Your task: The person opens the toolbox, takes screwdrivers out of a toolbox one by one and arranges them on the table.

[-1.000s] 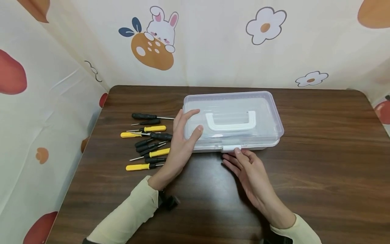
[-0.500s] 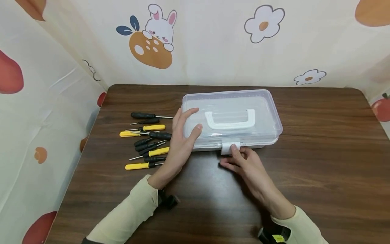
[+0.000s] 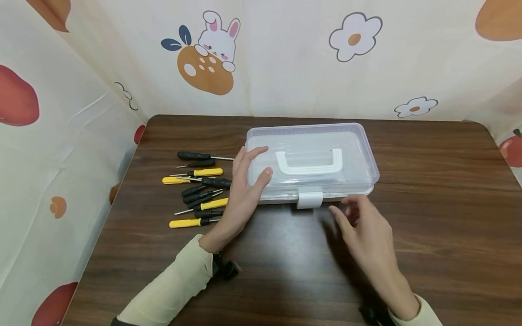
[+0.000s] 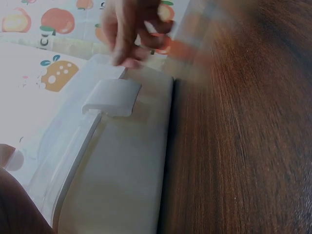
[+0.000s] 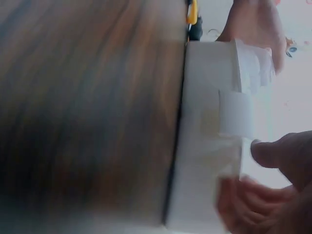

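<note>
A clear-lidded plastic storage box (image 3: 355,163) with a white folding handle (image 3: 310,170) lies on the table, its lid down. My left hand (image 3: 242,190) rests on the box's left end, thumb and fingers spread over the lid. At the front middle, a white latch (image 3: 310,200) juts outward from the box wall, as the left wrist view also shows of the latch (image 4: 114,96). My right hand (image 3: 369,231) is just right of the latch near the front right corner, fingers loosely bent and nothing held. It blurs in the right wrist view.
Left of the box lie several screwdrivers, some with yellow handles (image 3: 185,223) and some with black handles (image 3: 193,155). My left forearm and hand cover some of their ends. A patterned cloth wall (image 3: 285,59) stands along the back and left of the brown table (image 3: 440,203).
The latch has swung outward from the lid edge under my right thumb. My right hand has then let it go and shifted right. The left hand has stayed on the box.
</note>
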Available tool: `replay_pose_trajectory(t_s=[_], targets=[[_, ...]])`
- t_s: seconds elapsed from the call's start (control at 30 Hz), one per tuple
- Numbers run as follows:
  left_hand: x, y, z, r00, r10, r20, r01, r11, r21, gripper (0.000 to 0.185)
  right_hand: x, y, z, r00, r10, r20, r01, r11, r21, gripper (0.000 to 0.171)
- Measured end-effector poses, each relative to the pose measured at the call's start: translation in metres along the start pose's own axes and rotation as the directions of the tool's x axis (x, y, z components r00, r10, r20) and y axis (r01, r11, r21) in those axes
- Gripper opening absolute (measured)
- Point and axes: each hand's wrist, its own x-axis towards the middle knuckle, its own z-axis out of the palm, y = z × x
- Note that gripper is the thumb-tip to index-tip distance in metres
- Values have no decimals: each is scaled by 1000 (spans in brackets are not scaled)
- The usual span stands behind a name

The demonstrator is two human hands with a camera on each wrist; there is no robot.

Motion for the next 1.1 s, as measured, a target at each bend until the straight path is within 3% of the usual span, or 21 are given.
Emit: replay_pose_trajectory(t_s=[0.03,0.13,0.2,0.27,0.4,0.5,0.63,0.77,1.1], targets=[[0,0,0,1000,-1,0,1,1000,2,42,0,1,-2,992,-101,-74,99,995,-33,38],[0,0,0,1000,-1,-2,1,1000,7,42,9,1,-7,902,-372,-218,356,928,-107,58],[1,1,-1,1000,1,-6,-1,1000,8,42,20,1,-10,847,-486,-216,464,873,-149,73],[1,0,-1,1000,4,-9,-4,1000,3,42,30,0,-11,832,-532,-154,505,843,-183,79],[0,0,-1,1000,3,-10,-3,1000,-6,43,43,2,-10,836,-548,22,536,808,-243,98],[-1,0,0,1000,3,-5,-3,1000,-2,43,49,5,-6,831,-552,64,545,787,-289,106],[-1,1,1,1000,5,-5,-5,1000,12,43,51,7,-2,827,-562,38,542,775,-325,99],[-2,1,2,1000,6,-6,-6,1000,15,43,50,7,2,831,-556,7,526,782,-333,87],[0,0,4,1000,25,-9,-25,1000,12,42,47,7,9,843,-535,-53,483,797,-362,85]])
